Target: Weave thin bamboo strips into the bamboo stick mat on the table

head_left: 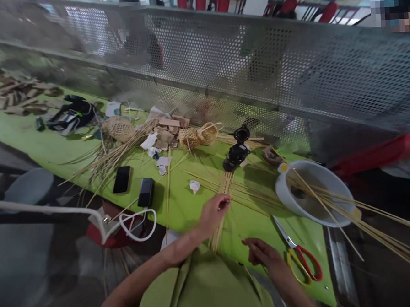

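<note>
A narrow band of pale bamboo strips [226, 183] runs toward my body, partly woven, with more strips spreading out to the right. My left hand [211, 213] rests over this band, fingers curled into a pinch at its edge; what lies between the fingertips is hidden. A black object with a round top [237, 155] stands on the band's far end. Lower right, my right hand [263, 253] is closed in a pinch, apart from the band, with what looks like a thin strip at its fingertips. Scissors [292, 246] with red and yellow handles lie beside it, blades part open.
At right, a white basin [280, 190] holds water and long strips overhanging the table edge. Small woven baskets [119, 128], strip bundles and paper scraps lie left. A phone [122, 180] and a power bank [146, 192] with white cable sit near the front. Perforated metal panels [202, 48] stand behind.
</note>
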`<state>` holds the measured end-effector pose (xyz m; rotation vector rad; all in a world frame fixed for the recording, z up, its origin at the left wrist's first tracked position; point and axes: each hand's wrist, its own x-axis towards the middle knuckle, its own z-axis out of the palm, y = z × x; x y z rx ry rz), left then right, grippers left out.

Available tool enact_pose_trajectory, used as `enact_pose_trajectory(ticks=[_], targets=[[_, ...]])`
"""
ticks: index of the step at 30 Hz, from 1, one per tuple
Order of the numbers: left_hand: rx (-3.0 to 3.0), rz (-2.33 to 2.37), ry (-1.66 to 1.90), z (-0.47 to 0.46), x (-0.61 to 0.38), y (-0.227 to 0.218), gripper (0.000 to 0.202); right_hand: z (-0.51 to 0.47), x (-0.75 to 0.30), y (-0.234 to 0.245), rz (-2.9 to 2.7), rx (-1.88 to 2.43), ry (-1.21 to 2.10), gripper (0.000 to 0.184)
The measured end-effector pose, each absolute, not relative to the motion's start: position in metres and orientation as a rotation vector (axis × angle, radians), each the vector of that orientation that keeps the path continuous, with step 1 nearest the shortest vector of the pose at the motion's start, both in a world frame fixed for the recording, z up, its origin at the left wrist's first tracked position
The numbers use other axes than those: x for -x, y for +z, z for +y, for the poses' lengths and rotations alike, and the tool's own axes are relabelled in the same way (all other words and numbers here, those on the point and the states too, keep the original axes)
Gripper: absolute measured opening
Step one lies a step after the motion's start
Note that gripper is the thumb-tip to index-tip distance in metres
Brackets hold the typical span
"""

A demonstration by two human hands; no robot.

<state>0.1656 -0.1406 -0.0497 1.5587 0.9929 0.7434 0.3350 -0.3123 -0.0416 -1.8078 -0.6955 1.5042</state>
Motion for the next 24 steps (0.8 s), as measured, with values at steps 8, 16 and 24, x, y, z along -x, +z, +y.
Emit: enact_pose_trajectory(ticks=[8,16,24], targets=[[-2.168,1.448,0.164,-0.072,-0.104,-0.092,0.034,-0.33,-0.362,-0.073,-0.607,1.996,1.205,0.058],[-2.166,1.576,-0.114,-0.05,-0.088,-0.11,0.023,-0.329,-0.358,-0.078,-0.566,1.983,1.152,0.053],[-1.988,1.602,0.221,-0.07,-0.102,-0.081,0.025,-0.325,-0.364,-0.085,-0.482,1.933,1.043,0.051]])
